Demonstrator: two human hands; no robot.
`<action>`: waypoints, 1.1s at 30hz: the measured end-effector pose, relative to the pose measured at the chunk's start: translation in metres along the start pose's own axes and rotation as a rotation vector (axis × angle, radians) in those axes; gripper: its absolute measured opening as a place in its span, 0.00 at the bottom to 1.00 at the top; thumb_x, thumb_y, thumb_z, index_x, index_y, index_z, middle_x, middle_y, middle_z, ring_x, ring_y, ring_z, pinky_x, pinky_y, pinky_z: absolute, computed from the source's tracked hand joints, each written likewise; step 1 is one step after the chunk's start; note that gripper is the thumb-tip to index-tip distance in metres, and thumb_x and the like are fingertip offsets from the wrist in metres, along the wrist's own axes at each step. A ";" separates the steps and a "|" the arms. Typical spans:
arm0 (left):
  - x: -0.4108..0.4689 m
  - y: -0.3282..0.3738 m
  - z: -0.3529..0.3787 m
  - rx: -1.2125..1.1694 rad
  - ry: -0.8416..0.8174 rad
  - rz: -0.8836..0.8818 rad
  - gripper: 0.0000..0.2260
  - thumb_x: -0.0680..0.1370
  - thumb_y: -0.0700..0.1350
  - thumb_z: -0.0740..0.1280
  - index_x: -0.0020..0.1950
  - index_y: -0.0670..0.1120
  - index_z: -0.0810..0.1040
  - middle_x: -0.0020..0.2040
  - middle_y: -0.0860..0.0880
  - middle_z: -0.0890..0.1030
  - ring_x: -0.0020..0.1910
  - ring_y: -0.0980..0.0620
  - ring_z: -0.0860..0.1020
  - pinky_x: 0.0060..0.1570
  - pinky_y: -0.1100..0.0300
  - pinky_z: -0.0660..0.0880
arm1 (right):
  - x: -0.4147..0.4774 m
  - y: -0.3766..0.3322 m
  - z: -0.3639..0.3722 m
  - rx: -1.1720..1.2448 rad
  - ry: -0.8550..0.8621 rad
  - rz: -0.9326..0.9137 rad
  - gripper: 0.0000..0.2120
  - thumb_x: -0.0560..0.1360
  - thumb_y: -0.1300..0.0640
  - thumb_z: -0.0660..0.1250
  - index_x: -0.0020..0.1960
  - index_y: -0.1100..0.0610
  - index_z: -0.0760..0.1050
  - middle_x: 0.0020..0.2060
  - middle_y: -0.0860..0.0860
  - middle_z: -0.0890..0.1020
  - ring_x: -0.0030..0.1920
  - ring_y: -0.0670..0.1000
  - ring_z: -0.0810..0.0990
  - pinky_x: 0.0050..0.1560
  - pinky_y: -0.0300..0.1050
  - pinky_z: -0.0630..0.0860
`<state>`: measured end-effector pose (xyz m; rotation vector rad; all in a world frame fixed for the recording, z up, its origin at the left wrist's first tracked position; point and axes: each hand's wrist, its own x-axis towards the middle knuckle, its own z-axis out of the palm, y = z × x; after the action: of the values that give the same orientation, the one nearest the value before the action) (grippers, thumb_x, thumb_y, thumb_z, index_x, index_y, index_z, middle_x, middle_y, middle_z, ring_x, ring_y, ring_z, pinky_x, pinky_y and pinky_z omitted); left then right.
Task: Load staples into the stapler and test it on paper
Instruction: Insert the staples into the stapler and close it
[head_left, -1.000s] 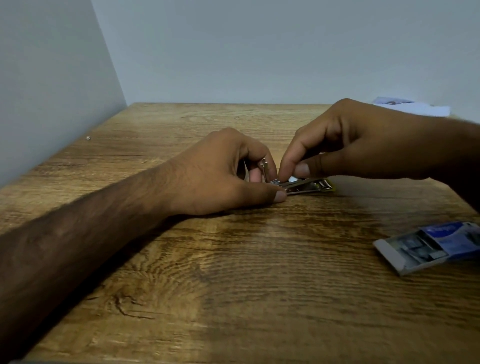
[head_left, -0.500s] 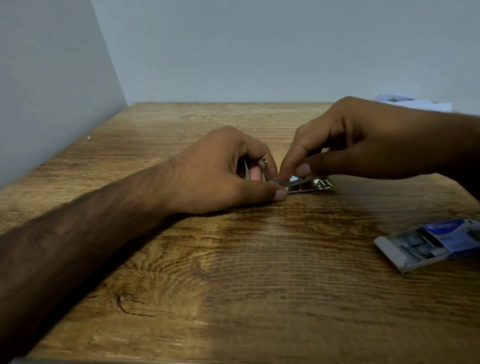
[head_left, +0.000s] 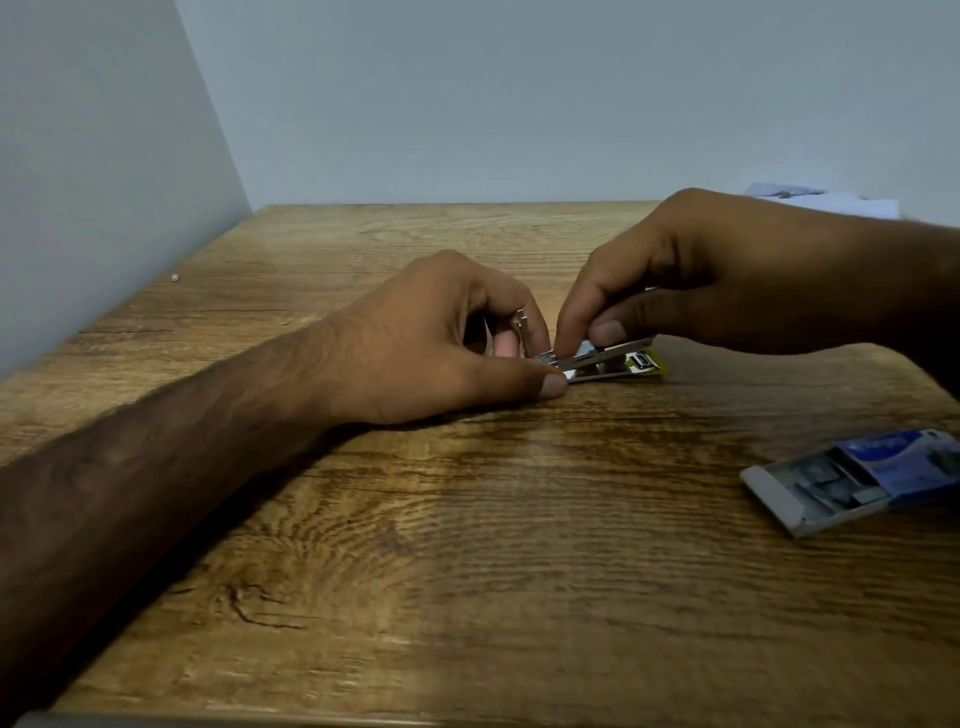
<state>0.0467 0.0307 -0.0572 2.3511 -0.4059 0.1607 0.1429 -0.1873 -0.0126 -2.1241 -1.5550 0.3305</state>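
Note:
A small metal stapler (head_left: 610, 361) with a yellow base lies on the wooden table (head_left: 467, 545), its top swung up near my left fingers. My left hand (head_left: 441, 338) grips its rear end, thumb flat on the table. My right hand (head_left: 701, 275) pinches down at the stapler's open metal channel with thumb and forefinger; any staple strip under those fingers is hidden. A blue-and-white staple box (head_left: 852, 480) lies slid open at the right, staples visible inside. White paper (head_left: 826, 200) lies at the far right back of the table.
Grey walls close the table on the left and at the back. A tiny pale speck (head_left: 175, 277) sits near the left wall. The table's near edge runs along the bottom of the view.
Both hands stay on the stapler. My right hand's fingertips have shifted slightly down along the stapler's channel; little else differs.

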 end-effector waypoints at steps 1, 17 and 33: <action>0.000 0.000 0.000 0.000 -0.001 0.000 0.08 0.71 0.55 0.77 0.44 0.52 0.86 0.34 0.47 0.84 0.30 0.56 0.77 0.32 0.56 0.74 | 0.000 0.000 0.000 0.003 -0.002 0.000 0.11 0.78 0.63 0.69 0.53 0.50 0.86 0.45 0.46 0.89 0.47 0.46 0.87 0.51 0.44 0.81; -0.002 -0.001 -0.002 0.018 -0.019 0.004 0.08 0.72 0.53 0.78 0.44 0.51 0.86 0.33 0.50 0.84 0.28 0.58 0.77 0.30 0.59 0.72 | 0.000 0.009 0.000 0.226 0.056 0.037 0.10 0.77 0.63 0.69 0.55 0.54 0.86 0.43 0.49 0.89 0.44 0.45 0.87 0.46 0.37 0.81; -0.002 -0.001 -0.003 0.007 -0.020 -0.005 0.08 0.72 0.53 0.78 0.46 0.50 0.86 0.35 0.48 0.84 0.29 0.57 0.77 0.31 0.58 0.73 | 0.000 0.013 -0.002 0.371 0.116 0.163 0.12 0.70 0.55 0.73 0.53 0.55 0.87 0.44 0.54 0.90 0.48 0.54 0.88 0.50 0.46 0.84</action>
<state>0.0451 0.0341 -0.0562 2.3623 -0.4096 0.1370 0.1542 -0.1913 -0.0174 -1.9406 -1.1548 0.4997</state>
